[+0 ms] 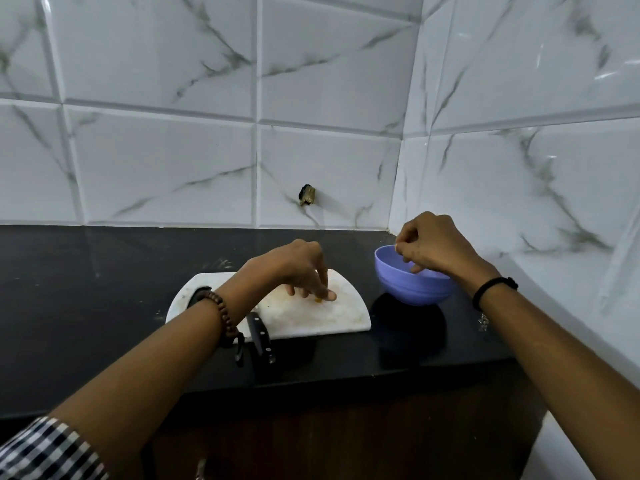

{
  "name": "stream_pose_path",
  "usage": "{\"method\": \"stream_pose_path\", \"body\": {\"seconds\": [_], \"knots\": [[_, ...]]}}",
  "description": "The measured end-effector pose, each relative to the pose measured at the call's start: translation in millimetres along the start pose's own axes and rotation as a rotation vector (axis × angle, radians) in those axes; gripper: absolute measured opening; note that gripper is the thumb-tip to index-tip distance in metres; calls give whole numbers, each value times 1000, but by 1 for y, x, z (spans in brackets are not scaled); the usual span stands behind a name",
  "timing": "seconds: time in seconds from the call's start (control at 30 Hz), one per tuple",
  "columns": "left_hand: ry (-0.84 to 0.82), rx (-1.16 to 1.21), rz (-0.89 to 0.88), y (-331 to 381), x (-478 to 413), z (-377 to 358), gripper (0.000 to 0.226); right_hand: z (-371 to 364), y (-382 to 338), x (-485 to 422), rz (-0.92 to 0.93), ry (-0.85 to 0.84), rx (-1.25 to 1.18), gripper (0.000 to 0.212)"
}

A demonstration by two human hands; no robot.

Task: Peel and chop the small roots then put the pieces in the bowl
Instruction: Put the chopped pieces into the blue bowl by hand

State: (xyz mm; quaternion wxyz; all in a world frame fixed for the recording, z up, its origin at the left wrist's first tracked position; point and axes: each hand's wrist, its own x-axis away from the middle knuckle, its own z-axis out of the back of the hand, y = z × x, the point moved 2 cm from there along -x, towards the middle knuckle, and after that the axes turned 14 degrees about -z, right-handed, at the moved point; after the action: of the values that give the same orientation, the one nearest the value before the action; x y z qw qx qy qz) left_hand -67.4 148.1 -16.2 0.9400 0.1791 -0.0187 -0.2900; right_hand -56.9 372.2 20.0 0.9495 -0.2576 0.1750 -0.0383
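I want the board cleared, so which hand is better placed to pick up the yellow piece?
The left hand: its fingertips are at the yellow piece on the cutting board; the right hand hangs over the purple bowl.

bench (104,289): black, glossy | white chopping board (346,315): flat, mid-bench | purple bowl (412,289): right of board, apart | knife (260,339): black handle across board's near edge

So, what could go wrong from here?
1. The knife lies at the board's near edge, its handle sticking out toward the counter's front, close by the left forearm. A nudge could knock it off.
2. The right hand hangs over the bowl with fingers curled. Anything it drops might miss.
3. The left hand's fingertips touch a tiny yellow piece, which could slip away.
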Motion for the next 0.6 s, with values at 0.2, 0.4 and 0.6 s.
{"method": "stream_pose_path", "body": {"seconds": [0.2,0.4,0.6], "knots": [[-13,56,-8,-5,5,0,16,-7,-42,21,198,17,-87,12],[134,227,3,-9,13,0,17,-47,-60,32,189,-260,-9,23],[332,499,47,-11,16,5,17,-53,-61,31,158,-314,-228,25]]}}
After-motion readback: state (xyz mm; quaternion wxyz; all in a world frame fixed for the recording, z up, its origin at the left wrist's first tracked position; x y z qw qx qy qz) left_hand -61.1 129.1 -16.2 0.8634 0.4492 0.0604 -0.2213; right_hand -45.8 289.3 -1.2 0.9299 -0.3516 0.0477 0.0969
